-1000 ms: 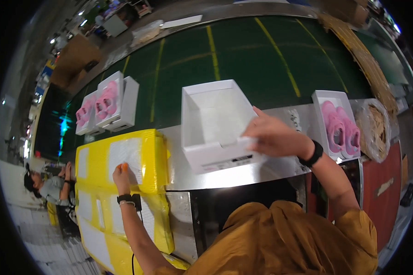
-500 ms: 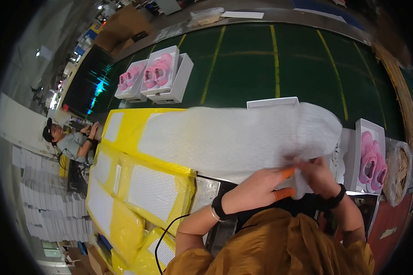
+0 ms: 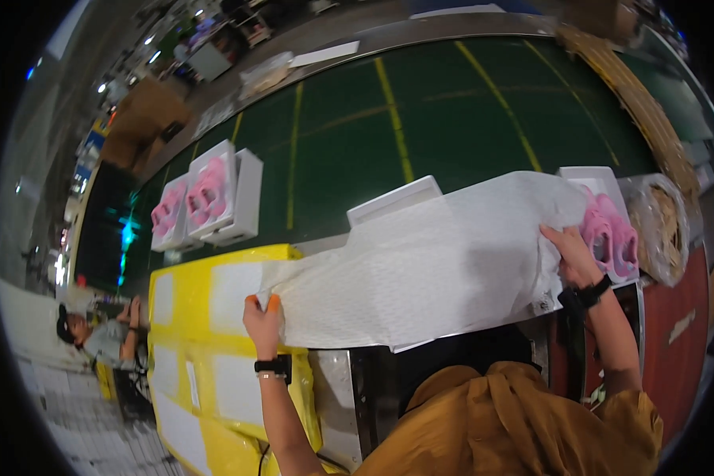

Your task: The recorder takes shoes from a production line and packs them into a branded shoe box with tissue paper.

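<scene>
A large white sheet of thin wrapping paper, lightly textured and wrinkled, is spread out in front of me. My left hand, with orange covers on two fingertips, pinches the left edge of the sheet. At the other end, my right hand grips the sheet's right edge, its fingers partly hidden by the paper. A white box edge rises behind the sheet; the paper hides most of whatever lies beneath. Just right of my right hand, pink shoes sit in an open white box.
Yellow-wrapped packs of white sheets are stacked on the left. Beyond the sheet runs a green conveyor belt with yellow lines, carrying boxes of pink shoes. A clear bag of brown paper lies far right. A co-worker is at far left.
My hands, close together before, are now wide apart. The left has gone left to the sheet's edge, and the loose paper is stretched between them. My view has turned toward the right.
</scene>
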Demonstrator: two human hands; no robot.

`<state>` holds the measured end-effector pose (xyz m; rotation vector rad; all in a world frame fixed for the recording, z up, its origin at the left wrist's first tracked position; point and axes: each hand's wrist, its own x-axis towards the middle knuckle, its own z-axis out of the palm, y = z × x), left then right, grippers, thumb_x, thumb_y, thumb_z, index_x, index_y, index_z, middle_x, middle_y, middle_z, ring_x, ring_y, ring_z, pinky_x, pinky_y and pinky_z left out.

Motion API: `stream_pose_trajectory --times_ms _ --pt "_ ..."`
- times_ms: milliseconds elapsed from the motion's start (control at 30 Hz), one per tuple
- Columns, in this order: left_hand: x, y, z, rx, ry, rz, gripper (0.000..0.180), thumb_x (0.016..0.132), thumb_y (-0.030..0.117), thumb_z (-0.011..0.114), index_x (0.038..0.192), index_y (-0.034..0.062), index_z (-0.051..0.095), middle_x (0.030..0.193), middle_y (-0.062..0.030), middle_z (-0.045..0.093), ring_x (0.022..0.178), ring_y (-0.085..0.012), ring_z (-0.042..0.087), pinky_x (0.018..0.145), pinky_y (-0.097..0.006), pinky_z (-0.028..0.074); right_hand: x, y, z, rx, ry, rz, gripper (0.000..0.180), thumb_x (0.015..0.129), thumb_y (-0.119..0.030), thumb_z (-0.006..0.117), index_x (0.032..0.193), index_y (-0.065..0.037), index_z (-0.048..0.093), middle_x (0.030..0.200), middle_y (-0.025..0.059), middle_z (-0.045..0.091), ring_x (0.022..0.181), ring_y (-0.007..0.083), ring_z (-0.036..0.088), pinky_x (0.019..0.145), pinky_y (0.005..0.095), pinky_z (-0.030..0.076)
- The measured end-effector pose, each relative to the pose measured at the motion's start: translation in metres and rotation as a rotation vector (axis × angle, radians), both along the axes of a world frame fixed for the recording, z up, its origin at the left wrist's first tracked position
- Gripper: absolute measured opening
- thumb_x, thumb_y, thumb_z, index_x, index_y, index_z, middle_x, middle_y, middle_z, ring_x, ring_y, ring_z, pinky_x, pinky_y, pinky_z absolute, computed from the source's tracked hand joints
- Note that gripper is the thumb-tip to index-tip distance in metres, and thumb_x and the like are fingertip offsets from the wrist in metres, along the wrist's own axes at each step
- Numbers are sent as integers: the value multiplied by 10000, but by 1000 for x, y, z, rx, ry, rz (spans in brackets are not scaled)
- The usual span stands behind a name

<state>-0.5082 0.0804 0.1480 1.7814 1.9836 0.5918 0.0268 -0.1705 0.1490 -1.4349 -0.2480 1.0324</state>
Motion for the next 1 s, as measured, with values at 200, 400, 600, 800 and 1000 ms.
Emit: stream_pose_trajectory --times_ms 200,400,600,800,1000 --pt "11 -10 3 66 -640 -108 300 891 74 676 1116 -47 521 1035 -94 628 939 -146 558 850 -281 463 50 -32 27 -50 -470 -93 775 873 -85 695 1518 10 276 1419 180 478 1228 268 525 1000 337 456" --pt "-1 -10 -23 210 -463 -77 330 870 67 684 1129 -49 516 1112 -129 584 999 -188 532 906 -311 444 133 -117 16 -343 -1493 -95 679 823 -160 721 1444 -78 456 1400 232 508 1255 386 509 1023 445 448" --pt "-9 -14 -19 132 -566 -91 381 855 43 665 1179 -63 494 1127 -147 582 1022 -212 536 938 -315 431 100 -115 42 -743 -1437 326 565 750 -273 722 1289 -168 585 1212 191 604 1123 380 599 944 429 500" --pt "11 -16 -5 125 -485 -31 365 832 10 653 1159 -60 508 1109 -152 593 1007 -221 548 919 -318 435 125 -144 57 -540 -1350 65 574 691 -236 776 1212 -113 569 1071 151 612 922 308 639 816 398 512" --pt "-4 -27 -7 165 -596 -37 316 829 35 651 1094 -57 507 1065 -152 582 970 -230 540 894 -345 455 41 -61 150 101 -794 -71 511 815 -253 783 1205 -84 500 975 30 553 798 105 532 662 249 431"
